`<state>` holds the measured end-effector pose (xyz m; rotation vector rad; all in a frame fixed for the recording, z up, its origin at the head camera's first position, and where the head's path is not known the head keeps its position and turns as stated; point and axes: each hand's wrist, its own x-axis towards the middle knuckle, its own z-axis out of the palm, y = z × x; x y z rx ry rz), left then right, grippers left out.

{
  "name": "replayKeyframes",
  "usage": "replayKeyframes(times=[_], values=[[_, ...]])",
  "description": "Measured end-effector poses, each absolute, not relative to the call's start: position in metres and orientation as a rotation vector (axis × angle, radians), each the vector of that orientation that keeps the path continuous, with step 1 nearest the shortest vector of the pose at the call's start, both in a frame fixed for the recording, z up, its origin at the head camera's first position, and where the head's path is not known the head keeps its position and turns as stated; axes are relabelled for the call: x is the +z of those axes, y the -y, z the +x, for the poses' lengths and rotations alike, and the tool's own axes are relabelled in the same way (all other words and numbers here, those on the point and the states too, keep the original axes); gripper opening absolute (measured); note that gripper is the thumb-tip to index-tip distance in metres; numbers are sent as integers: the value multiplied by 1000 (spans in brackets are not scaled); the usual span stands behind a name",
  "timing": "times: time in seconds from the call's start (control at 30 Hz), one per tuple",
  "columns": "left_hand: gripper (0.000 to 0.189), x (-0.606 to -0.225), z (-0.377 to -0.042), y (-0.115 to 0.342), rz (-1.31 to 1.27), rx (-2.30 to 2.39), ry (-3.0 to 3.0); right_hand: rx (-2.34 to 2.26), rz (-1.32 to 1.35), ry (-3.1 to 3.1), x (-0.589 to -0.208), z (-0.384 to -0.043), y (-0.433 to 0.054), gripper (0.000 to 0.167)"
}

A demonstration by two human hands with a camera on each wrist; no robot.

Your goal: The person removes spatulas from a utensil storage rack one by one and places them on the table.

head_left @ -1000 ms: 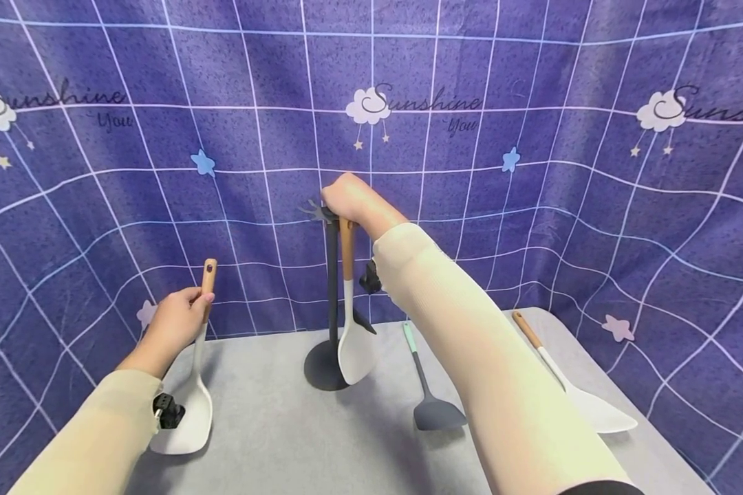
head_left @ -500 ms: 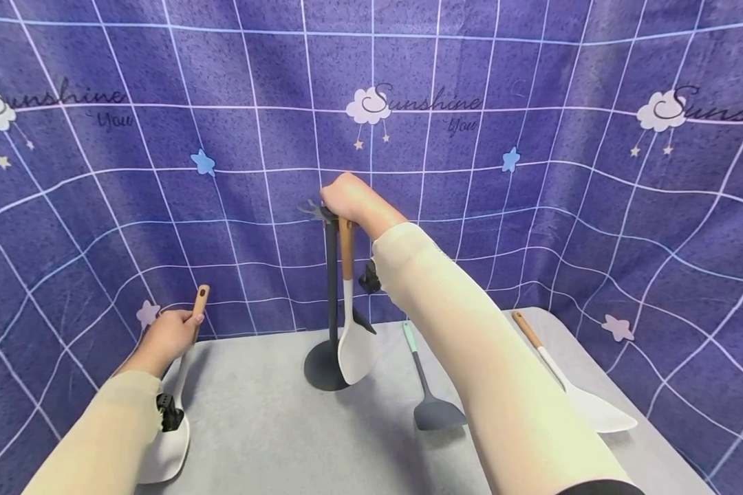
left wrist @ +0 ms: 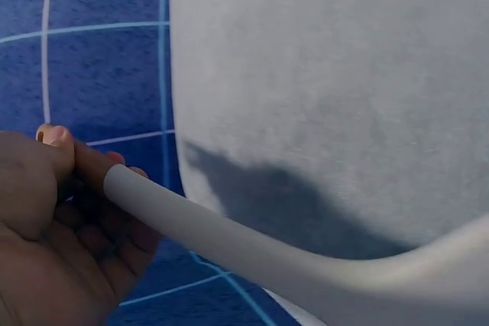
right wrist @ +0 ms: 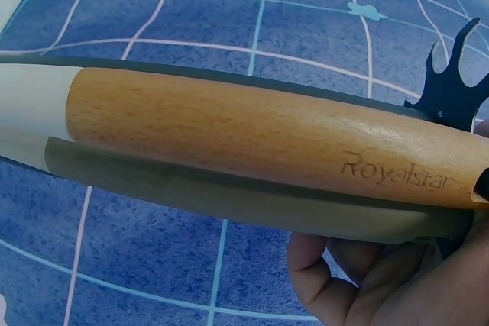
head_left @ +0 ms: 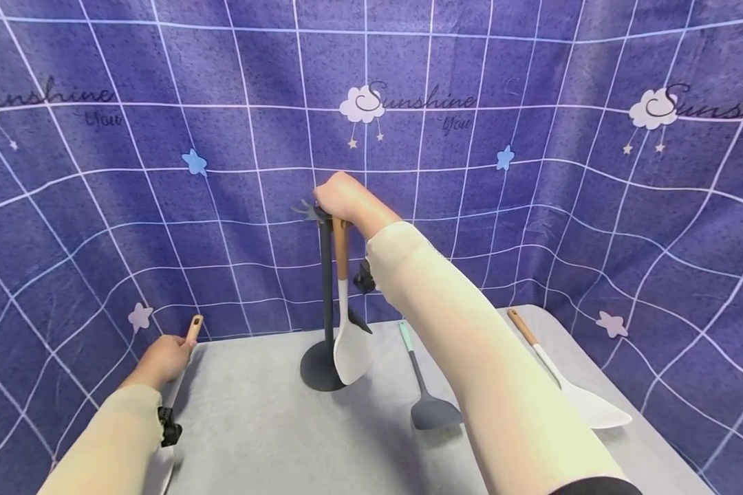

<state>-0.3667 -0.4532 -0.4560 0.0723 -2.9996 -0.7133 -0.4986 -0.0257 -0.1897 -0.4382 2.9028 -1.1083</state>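
My left hand point(head_left: 164, 359) pinches the wooden handle of a white spatula point(head_left: 195, 328) at the table's left side. Its white neck and the start of its blade point(left wrist: 191, 219) show in the left wrist view; in the head view my sleeve hides most of the blade. At the top of a black utensil stand point(head_left: 327, 295), my right hand point(head_left: 345, 196) has its fingers curled round the hook end. A second white spatula point(head_left: 353, 354) hangs from the stand by its wooden handle point(right wrist: 229, 131). Behind that handle lies a grey-olive handle point(right wrist: 229, 202). Black hook prongs point(right wrist: 458, 74) stick out beside the hand.
A grey spatula point(head_left: 435, 412) with a mint handle end lies right of the stand. Further right lies another white spatula point(head_left: 594, 407) with a wooden handle. A purple gridded cloth point(head_left: 446, 158) hangs round the grey table point(head_left: 241, 412).
My left hand has gone down and a little left with the white spatula, whose handle end now stands lower. The right hand has stayed at the stand's top.
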Motion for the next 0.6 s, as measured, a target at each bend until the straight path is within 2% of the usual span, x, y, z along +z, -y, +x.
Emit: replayKeyframes(times=[0.27,0.33,0.5,0.6], values=[[44,-501,-383,478,186,-682,3063,-1137,-522,-2919,-173,-426,20,46],[43,-514,-390,486,213,-645,3071,-1133,-520,-2925,-172,-420,18,46],[26,-536,-400,498,200,-594,3059,-1140,-521,-2935,-171,-417,16,46],[22,-533,-391,491,148,-583,3049,-1156,-525,-2931,-171,-419,16,46]])
